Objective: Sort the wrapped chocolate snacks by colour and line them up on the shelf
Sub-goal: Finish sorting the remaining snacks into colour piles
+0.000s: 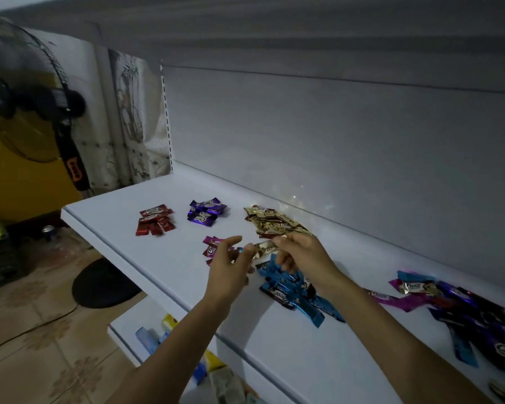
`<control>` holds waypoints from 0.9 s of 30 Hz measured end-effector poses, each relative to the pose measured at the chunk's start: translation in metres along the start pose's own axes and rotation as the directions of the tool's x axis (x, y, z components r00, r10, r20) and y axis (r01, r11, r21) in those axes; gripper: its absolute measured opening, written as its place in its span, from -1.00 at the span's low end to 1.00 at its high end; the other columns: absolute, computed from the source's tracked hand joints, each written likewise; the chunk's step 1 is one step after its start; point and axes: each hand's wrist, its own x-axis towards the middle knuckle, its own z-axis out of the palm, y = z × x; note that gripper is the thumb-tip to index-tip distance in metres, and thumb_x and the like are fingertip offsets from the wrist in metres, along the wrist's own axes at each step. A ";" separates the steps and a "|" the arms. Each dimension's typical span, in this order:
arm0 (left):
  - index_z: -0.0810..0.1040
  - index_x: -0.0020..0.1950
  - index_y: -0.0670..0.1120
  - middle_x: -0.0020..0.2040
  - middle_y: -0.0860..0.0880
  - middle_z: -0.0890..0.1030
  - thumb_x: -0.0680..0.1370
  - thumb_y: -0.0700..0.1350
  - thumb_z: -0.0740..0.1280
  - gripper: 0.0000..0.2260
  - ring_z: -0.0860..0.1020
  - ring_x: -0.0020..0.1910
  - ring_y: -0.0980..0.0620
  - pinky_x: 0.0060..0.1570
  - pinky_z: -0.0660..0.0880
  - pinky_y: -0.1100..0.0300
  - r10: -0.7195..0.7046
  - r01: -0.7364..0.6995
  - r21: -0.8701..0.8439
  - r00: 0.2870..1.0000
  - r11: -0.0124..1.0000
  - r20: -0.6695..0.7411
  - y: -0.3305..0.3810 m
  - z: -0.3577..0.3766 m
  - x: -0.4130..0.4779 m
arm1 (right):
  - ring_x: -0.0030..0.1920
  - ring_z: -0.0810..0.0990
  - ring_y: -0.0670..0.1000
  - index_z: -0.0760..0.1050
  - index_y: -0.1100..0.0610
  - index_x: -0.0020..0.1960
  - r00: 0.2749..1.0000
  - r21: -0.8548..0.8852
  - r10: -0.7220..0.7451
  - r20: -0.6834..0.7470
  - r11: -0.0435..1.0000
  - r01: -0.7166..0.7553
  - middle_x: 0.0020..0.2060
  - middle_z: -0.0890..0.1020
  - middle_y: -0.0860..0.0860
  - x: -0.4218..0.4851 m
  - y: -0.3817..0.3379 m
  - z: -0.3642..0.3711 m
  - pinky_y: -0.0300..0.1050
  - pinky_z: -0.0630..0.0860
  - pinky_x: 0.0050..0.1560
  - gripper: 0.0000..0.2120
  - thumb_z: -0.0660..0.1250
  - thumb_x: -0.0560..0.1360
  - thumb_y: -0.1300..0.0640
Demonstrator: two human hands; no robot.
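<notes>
A gold-wrapped snack hangs above the white shelf, its ends pinched by left hand and right hand, gold pile at one o'clock, blue pile at five.

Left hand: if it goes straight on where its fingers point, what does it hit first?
Probably the pile of gold snacks just beyond; the left hand, pinching a gold snack, points toward its near edge, though depth is unclear.

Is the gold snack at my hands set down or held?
Held: left hand and right hand pinch the gold snack's ends above the shelf.
</notes>
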 end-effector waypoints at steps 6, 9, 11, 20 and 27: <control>0.36 0.35 -0.15 0.10 -0.18 0.53 0.58 -0.37 0.22 -0.65 0.58 -0.03 -0.06 -0.19 0.55 0.19 -0.375 0.336 -0.615 0.924 0.713 0.071 0.019 -0.019 0.033 | -0.42 0.59 -0.06 0.53 0.15 -0.04 0.947 0.240 0.231 -0.222 0.955 -0.176 -0.28 0.70 0.08 0.066 0.004 -0.003 -0.24 0.45 -0.41 -0.91 0.27 0.56 0.15; 0.26 0.44 -0.10 0.21 -0.24 0.52 0.54 -0.46 0.21 -0.48 0.62 0.00 -0.08 -0.16 0.56 0.16 -0.367 0.332 -0.685 0.925 0.648 0.101 0.021 -0.020 0.043 | -0.51 0.56 -0.10 0.52 0.15 -0.04 0.923 0.225 0.251 -0.292 0.956 -0.189 -0.38 0.67 0.05 0.100 0.006 -0.006 -0.28 0.42 -0.51 -0.94 0.28 0.55 0.17; 0.21 0.48 -0.06 0.20 -0.24 0.55 0.52 -0.46 0.24 -0.41 0.64 0.01 -0.07 -0.11 0.56 0.13 -0.346 0.314 -0.720 0.932 0.619 0.108 0.019 -0.020 0.048 | -0.55 0.51 -0.10 0.53 0.16 -0.01 0.906 0.162 0.238 -0.350 0.968 -0.192 -0.43 0.64 0.05 0.116 0.009 -0.009 -0.32 0.35 -0.58 -0.93 0.29 0.54 0.21; 0.51 0.22 -0.03 -0.06 0.01 0.71 0.55 -0.34 0.28 -0.69 0.66 -0.04 0.08 -0.13 0.50 0.17 -0.302 0.287 -0.676 0.948 0.679 0.099 0.009 -0.025 0.065 | -0.47 0.46 -0.05 0.30 0.22 0.38 0.868 0.013 0.184 -0.461 0.980 -0.201 -0.24 0.62 0.14 0.117 0.030 -0.019 -0.33 0.31 -0.63 -0.52 0.34 0.50 0.26; 0.44 0.30 -0.20 0.14 -0.16 0.62 0.60 -0.33 0.17 -0.72 0.60 0.10 -0.05 0.01 0.53 0.11 -0.246 0.299 -0.658 0.953 0.691 0.175 0.015 0.011 0.058 | -0.45 0.53 -0.18 0.58 0.10 -0.06 0.995 -0.151 -0.001 -0.101 0.988 -0.014 -0.37 0.62 -0.04 0.057 0.000 0.001 -0.36 0.41 -0.45 -0.81 0.35 0.49 -0.02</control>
